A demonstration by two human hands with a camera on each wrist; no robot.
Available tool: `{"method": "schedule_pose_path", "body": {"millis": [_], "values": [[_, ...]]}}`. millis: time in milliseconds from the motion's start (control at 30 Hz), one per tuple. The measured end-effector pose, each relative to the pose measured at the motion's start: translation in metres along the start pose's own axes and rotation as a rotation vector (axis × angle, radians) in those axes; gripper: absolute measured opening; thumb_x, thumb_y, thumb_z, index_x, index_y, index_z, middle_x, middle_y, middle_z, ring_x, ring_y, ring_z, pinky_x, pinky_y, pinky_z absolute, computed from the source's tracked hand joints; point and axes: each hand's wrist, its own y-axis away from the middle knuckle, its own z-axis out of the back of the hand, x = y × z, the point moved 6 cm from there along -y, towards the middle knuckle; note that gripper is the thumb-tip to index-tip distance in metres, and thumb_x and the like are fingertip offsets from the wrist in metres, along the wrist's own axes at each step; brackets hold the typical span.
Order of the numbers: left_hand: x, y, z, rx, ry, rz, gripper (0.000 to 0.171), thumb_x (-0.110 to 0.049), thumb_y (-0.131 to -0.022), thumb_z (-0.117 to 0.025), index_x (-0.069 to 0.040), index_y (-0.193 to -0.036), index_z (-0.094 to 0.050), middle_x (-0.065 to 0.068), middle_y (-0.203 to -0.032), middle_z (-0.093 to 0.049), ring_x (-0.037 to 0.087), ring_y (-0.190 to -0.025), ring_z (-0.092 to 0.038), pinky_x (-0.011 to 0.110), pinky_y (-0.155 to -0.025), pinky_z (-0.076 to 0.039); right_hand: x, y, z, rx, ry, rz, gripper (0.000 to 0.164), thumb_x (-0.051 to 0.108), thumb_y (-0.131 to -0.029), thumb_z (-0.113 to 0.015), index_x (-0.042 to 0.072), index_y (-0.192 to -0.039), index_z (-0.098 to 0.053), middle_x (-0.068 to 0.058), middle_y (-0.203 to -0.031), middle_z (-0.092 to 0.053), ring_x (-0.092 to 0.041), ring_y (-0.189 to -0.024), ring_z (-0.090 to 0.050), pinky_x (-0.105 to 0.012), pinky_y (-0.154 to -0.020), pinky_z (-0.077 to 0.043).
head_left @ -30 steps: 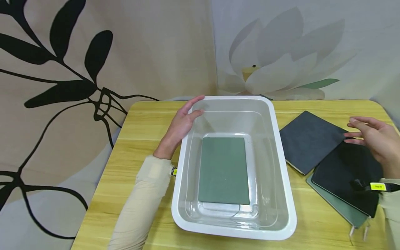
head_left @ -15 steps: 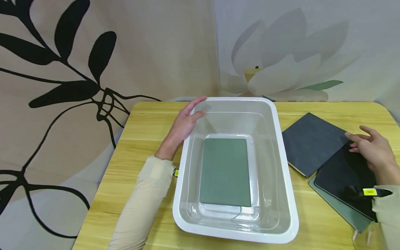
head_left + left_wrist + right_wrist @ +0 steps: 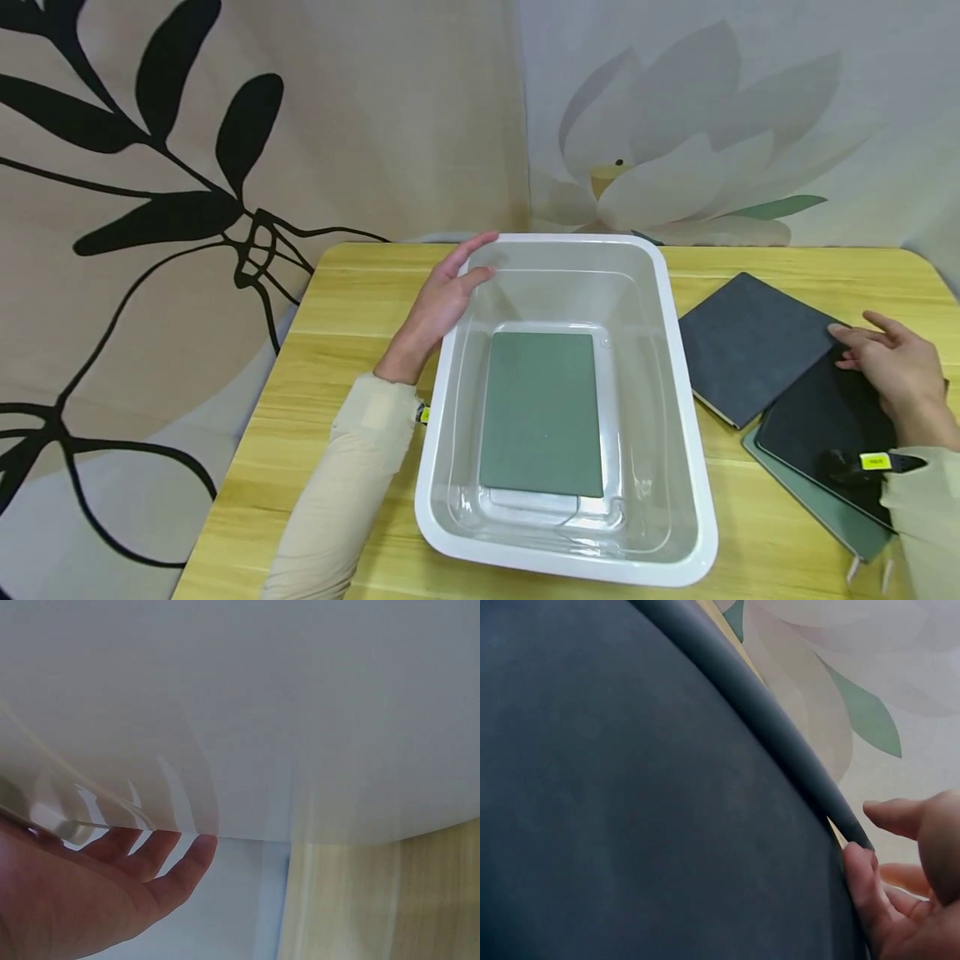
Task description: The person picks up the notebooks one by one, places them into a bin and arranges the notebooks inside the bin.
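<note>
My left hand holds the far left corner of a white plastic basin, thumb inside the rim and fingers outside. In the left wrist view, its fingertips touch the basin's outer wall. A green notebook lies flat on the basin floor. To the right, my right hand pinches the corner of a dark blue-grey notebook. Its thumb lies on the cover at that corner, seen in the right wrist view. Under that hand is a black notebook, partly hidden by hand and sleeve.
A second green notebook lies beneath the black one, with pale ribbon ends at its near corner. Everything stands on a wooden table. Behind its far edge hangs a patterned curtain.
My right hand has come down and leftward onto the blue-grey notebook's right corner and now pinches it. The left hand keeps its hold on the basin; the view shifts slightly.
</note>
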Motion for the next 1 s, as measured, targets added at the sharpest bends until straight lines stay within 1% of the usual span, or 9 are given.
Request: {"method": "schedule_pose_path", "body": {"millis": [67, 167, 233, 333, 400, 467, 533, 600, 1000], "values": [[0.002, -0.002, 0.0, -0.001, 0.007, -0.008, 0.043, -0.021, -0.097, -0.046, -0.032, -0.139, -0.042, 0.005, -0.136, -0.045, 0.041, -0.114, -0.052, 0.05, -0.081, -0.051, 0.003, 0.003, -0.001, 0.003, -0.004, -0.012, 0.078, 0.05, -0.09, -0.05, 0.018, -0.15, -0.012, -0.022, -0.139, -0.041, 0.01, -0.051, -0.048, -0.012, -0.049, -0.046], [0.012, -0.009, 0.002, -0.005, 0.024, -0.019, 0.041, -0.023, -0.096, -0.048, -0.037, -0.135, -0.045, 0.001, -0.133, -0.046, 0.04, -0.113, -0.053, 0.054, -0.082, -0.05, 0.004, 0.001, -0.003, 0.003, 0.003, -0.027, 0.082, 0.053, -0.087, -0.05, 0.017, -0.15, -0.012, -0.026, -0.145, -0.032, 0.012, -0.048, -0.047, -0.013, -0.047, -0.045], [0.019, -0.014, 0.004, -0.009, 0.031, -0.026, 0.04, -0.025, -0.096, -0.049, -0.041, -0.132, -0.047, -0.003, -0.131, -0.047, 0.039, -0.112, -0.054, 0.056, -0.082, -0.049, 0.001, -0.002, -0.004, -0.002, 0.012, -0.036, 0.084, 0.056, -0.085, -0.052, 0.019, -0.15, -0.014, -0.025, -0.146, -0.031, 0.012, -0.048, -0.047, -0.015, -0.048, -0.045], [0.02, -0.014, 0.004, -0.012, 0.026, -0.022, 0.04, -0.026, -0.096, -0.05, -0.041, -0.132, -0.047, -0.003, -0.131, -0.047, 0.039, -0.112, -0.054, 0.055, -0.082, -0.049, 0.0, -0.005, -0.006, -0.01, 0.025, -0.045, 0.085, 0.057, -0.083, -0.053, 0.02, -0.15, -0.017, -0.024, -0.145, -0.032, 0.011, -0.049, -0.047, -0.016, -0.048, -0.046], [0.02, -0.014, 0.004, -0.012, 0.032, -0.021, 0.04, -0.026, -0.096, -0.05, -0.041, -0.132, -0.047, -0.003, -0.131, -0.047, 0.04, -0.112, -0.054, 0.055, -0.082, -0.049, 0.002, -0.004, -0.006, -0.014, 0.028, -0.046, 0.084, 0.056, -0.083, -0.055, 0.019, -0.15, -0.019, -0.021, -0.138, -0.04, 0.01, -0.05, -0.047, -0.016, -0.047, -0.045], [0.02, -0.014, 0.004, -0.012, 0.036, -0.019, 0.04, -0.026, -0.096, -0.05, -0.041, -0.132, -0.047, -0.003, -0.132, -0.047, 0.04, -0.112, -0.054, 0.055, -0.082, -0.049, 0.004, -0.002, -0.006, -0.018, 0.027, -0.049, 0.083, 0.055, -0.083, -0.056, 0.02, -0.149, -0.021, -0.01, -0.122, -0.049, 0.01, -0.051, -0.046, -0.016, -0.046, -0.045], [0.02, -0.014, 0.004, -0.012, 0.038, -0.018, 0.039, -0.026, -0.096, -0.05, -0.041, -0.132, -0.047, -0.002, -0.132, -0.047, 0.04, -0.112, -0.053, 0.055, -0.082, -0.049, 0.007, 0.0, -0.006, -0.021, 0.03, -0.047, 0.082, 0.055, -0.083, -0.057, 0.02, -0.149, -0.023, 0.003, -0.107, -0.048, 0.01, -0.053, -0.045, -0.016, -0.046, -0.044], [0.021, -0.014, 0.004, -0.012, 0.033, -0.017, 0.039, -0.026, -0.096, -0.049, -0.042, -0.132, -0.047, -0.003, -0.132, -0.047, 0.04, -0.112, -0.053, 0.055, -0.081, -0.049, 0.009, 0.002, -0.006, -0.023, 0.03, -0.049, 0.081, 0.055, -0.083, -0.058, 0.021, -0.148, -0.025, 0.012, -0.098, -0.042, 0.01, -0.055, -0.045, -0.015, -0.047, -0.044], [0.02, -0.014, 0.004, -0.015, 0.02, -0.016, 0.04, -0.027, -0.096, -0.049, -0.041, -0.133, -0.046, -0.002, -0.133, -0.046, 0.039, -0.113, -0.053, 0.055, -0.082, -0.049, 0.018, 0.013, -0.004, -0.032, -0.037, -0.074, 0.076, 0.047, -0.084, -0.061, 0.025, -0.147, -0.027, 0.018, -0.091, -0.04, 0.01, -0.056, -0.044, -0.013, -0.044, -0.042]]}}
